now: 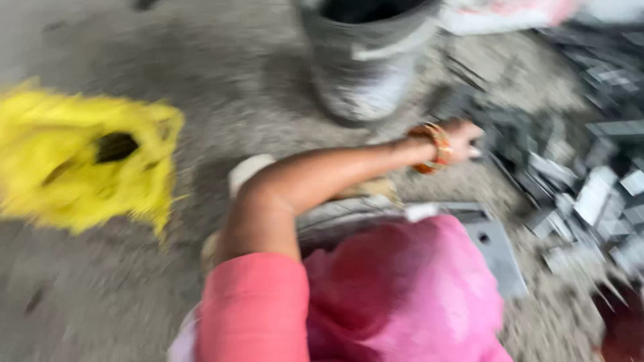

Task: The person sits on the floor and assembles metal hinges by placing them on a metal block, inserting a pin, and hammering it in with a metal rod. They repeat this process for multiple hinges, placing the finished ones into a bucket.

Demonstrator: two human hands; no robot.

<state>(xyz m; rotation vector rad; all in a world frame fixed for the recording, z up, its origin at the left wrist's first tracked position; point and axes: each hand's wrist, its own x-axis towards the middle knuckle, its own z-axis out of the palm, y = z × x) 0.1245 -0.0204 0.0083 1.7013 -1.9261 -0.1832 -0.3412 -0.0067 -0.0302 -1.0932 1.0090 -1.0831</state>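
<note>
The whole view is motion-blurred. My left arm, in a pink sleeve, bends at the elbow and stretches to the right. My left hand (464, 139), with orange bangles on the wrist, sits at the near edge of a pile of grey metal pieces (590, 181). Its fingers touch or lie right against a dark piece (455, 106); the blur hides whether they grip it. My right hand is out of view. Pink cloth (402, 288) covers my lap below the arm.
A grey, splattered bucket (365, 64) stands on the concrete floor just beyond the hand. A yellow bag (80, 161) lies at the left. A flat grey plate with a hole (495, 249) lies beside the pink cloth. A white round object (248, 171) sits behind my elbow.
</note>
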